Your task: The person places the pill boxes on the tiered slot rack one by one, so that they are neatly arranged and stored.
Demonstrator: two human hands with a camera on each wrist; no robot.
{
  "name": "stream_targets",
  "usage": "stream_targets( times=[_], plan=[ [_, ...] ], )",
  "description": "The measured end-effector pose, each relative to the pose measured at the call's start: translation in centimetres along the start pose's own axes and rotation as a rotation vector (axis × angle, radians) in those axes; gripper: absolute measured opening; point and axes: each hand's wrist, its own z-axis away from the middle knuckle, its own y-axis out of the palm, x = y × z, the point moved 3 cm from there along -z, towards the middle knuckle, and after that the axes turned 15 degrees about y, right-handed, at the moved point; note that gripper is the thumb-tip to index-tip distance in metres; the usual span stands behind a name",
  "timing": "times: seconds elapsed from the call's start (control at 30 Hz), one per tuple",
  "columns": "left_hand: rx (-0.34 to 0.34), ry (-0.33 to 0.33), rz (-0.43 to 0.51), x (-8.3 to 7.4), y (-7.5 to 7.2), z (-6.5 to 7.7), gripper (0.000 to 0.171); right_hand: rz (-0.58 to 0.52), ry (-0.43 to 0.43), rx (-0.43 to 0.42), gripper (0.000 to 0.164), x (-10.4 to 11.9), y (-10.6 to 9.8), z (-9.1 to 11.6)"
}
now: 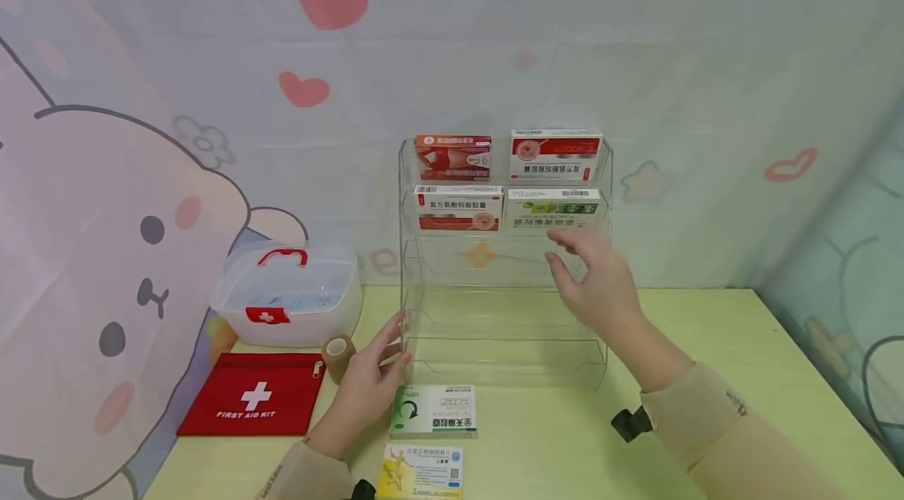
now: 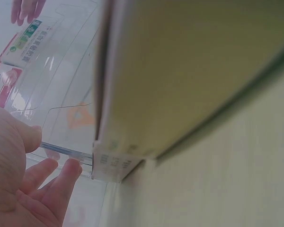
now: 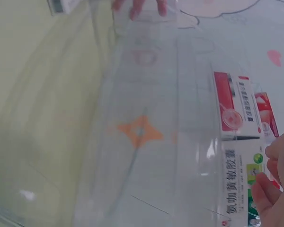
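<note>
A clear tiered display rack [image 1: 504,315] stands upright on the table. At its lower left side, my left hand [image 1: 367,374] grips the side panel, thumb and fingers on either side of the edge. My right hand [image 1: 600,280] hovers before the rack with thumb and fingers apart, holding nothing. Closest to it is a green-and-white medicine box [image 1: 554,208] on the second tier. Left of that box sits a red-and-white medicine box [image 1: 459,209]. The top tier bears a dark red box [image 1: 453,158] and another red-and-white box [image 1: 555,156].
In front of the rack lie a white-and-green box [image 1: 434,410] and a yellow-and-white box [image 1: 421,472]. To the left are a tan bandage roll [image 1: 338,357], a red first aid pouch [image 1: 250,394] and a translucent case [image 1: 289,304]. A dark cable [image 1: 867,382] hangs at right.
</note>
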Motion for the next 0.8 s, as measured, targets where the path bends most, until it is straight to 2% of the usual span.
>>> stream_targets(
  times=[0.37,0.6,0.8],
  plan=[
    [-0.008,0.004,-0.006,0.1,0.1,0.1,0.08,-0.034,-0.055,0.121,0.033,0.3,4.3,6.1],
    [-0.004,-0.004,0.009,0.0,0.1,0.0,0.079,-0.137,-0.009,0.225,0.033,0.7,6.1,8.9],
    [-0.006,-0.014,0.01,0.0,0.1,0.0,0.078,-0.173,0.004,0.301,0.032,0.8,7.9,11.0]
  ],
)
